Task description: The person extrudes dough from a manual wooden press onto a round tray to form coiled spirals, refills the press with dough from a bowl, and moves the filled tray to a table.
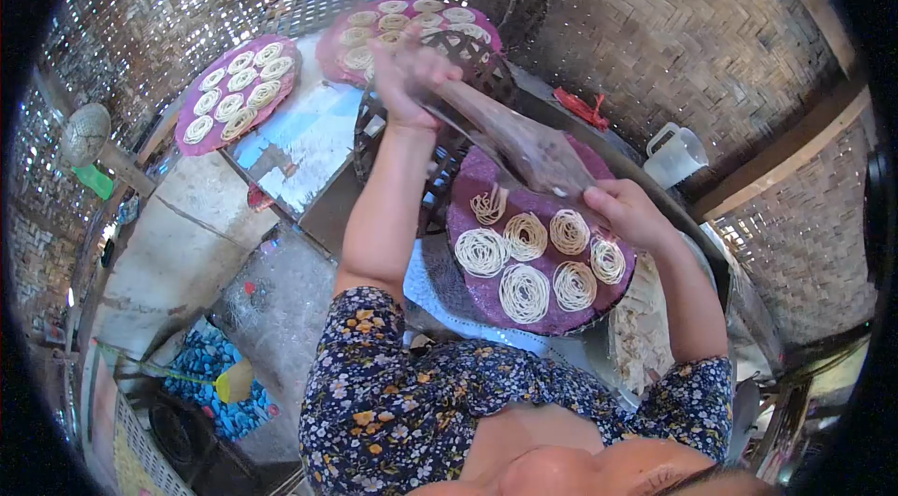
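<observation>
A wet-looking, translucent plastic sheet stretches between my hands. My left hand is raised at one end, blurred, its fingers hard to make out. Closed on the other end is my right hand, over the right side of a round purple tray. Several pale noodle coils lie on that tray, among them a white coil; one coil near the sheet looks loose and partly hidden. A dark woven basket stands behind my left forearm.
Two more purple trays of coils, a left one and a rear one, rest behind a worn blue-white board. A plastic jug and red cloth are at the right, by a woven wall.
</observation>
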